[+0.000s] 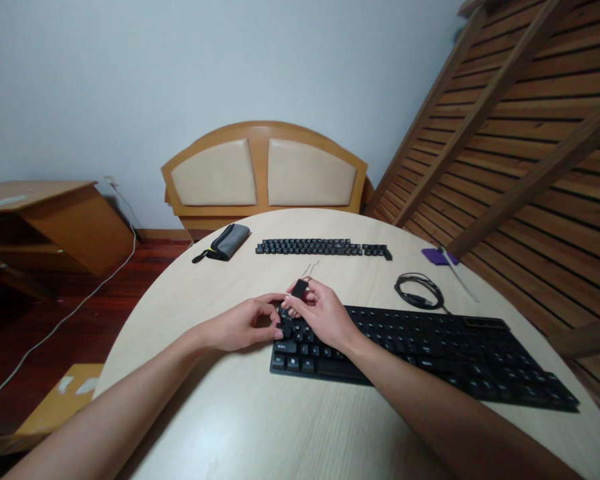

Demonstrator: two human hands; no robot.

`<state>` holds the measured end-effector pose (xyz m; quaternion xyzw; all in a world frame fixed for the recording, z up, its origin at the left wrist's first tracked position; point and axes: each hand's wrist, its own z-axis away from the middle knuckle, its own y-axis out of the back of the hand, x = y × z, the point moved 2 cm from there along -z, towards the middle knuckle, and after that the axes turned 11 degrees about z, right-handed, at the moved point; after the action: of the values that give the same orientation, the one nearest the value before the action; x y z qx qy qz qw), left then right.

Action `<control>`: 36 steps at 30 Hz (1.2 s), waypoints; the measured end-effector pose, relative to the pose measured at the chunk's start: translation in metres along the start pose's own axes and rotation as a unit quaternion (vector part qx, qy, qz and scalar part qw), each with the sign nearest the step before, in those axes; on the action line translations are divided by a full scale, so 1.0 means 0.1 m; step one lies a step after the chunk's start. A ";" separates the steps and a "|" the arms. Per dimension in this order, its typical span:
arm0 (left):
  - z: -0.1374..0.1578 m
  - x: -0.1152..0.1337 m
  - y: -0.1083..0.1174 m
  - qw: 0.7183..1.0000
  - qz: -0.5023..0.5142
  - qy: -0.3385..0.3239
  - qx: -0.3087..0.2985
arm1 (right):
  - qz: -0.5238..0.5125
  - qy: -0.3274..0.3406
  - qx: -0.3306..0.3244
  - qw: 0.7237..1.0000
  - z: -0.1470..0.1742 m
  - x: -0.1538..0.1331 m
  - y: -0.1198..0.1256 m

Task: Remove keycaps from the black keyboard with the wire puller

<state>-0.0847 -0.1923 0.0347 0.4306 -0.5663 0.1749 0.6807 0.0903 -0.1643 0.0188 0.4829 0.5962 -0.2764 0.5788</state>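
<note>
My right hand is closed around the black handle of a wire keycap puller. The tool's two thin wire prongs point away from me, off the keys. At the left edge of the black keyboard, my left hand has its thumb and a curled finger closed on a keycap. Its upper finger reaches toward the right hand's fingertips. My right hand and forearm hide part of the keyboard's left and middle keys.
Loose black keycaps lie in rows behind the keyboard. A grey pouch sits at back left. On the right are a coiled black cable and a purple cloth with a thin white stick-like item. All rest on a round table.
</note>
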 end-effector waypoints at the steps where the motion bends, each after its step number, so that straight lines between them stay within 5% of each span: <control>1: 0.00 -0.01 0.01 1.000 0.007 0.004 0.004 | 0.002 -0.002 0.027 1.000 -0.01 0.01 0.03; 8: -0.06 -0.18 0.17 0.989 0.077 0.018 0.125 | -0.004 -0.019 0.082 0.996 -0.05 0.05 0.07; 13: -0.19 -0.35 0.43 0.963 -0.012 0.047 0.265 | -0.001 -0.020 0.084 0.996 -0.06 0.08 0.05; 25: -0.53 -0.72 1.00 0.920 -0.204 0.058 0.328 | -0.020 -0.013 0.077 0.997 -0.07 0.05 0.03; 36: -0.54 -0.87 1.09 0.885 -0.306 0.050 0.348 | -0.014 -0.018 0.071 0.997 -0.06 0.05 0.02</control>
<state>-0.1562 -0.0667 -0.0024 0.7824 -0.2741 0.1647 0.5343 0.0903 -0.1569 0.0156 0.5091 0.5716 -0.3345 0.5497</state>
